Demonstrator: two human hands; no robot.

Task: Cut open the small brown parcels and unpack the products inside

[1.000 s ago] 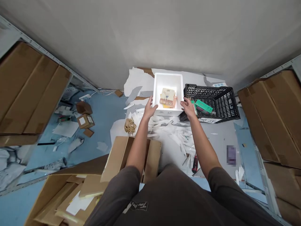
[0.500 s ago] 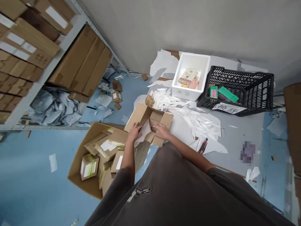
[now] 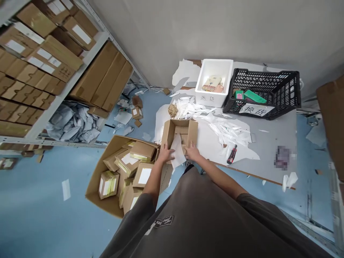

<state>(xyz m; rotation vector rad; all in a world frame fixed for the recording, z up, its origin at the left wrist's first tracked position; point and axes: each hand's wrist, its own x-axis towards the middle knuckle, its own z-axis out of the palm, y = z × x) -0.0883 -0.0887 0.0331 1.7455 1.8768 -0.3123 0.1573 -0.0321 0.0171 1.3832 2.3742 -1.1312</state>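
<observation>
An open cardboard box (image 3: 192,132) stands at the near left edge of the table, its inside facing up. My left hand (image 3: 166,154) is closed at the box's near left corner, with a white paper sheet (image 3: 177,152) against its fingers; the sheet hangs partly in the box and over its near side. At the near right corner, my right hand (image 3: 192,152) grips the box wall, thumb inside. Crumpled brown paper (image 3: 172,110) and white paper scraps (image 3: 188,107) lie just behind the box.
A white foam box (image 3: 213,98) and a black crate (image 3: 274,111) stand at the table's back. A red cutter (image 3: 232,154) lies near the front edge. Left of the table, a large carton (image 3: 94,182) holds several small boxes. Shelves (image 3: 64,86) with cartons stand far left.
The cardboard box has turned and now stands straighter in front of me. My hands have moved to its near corners, and the paper sheet has shifted toward the near side.
</observation>
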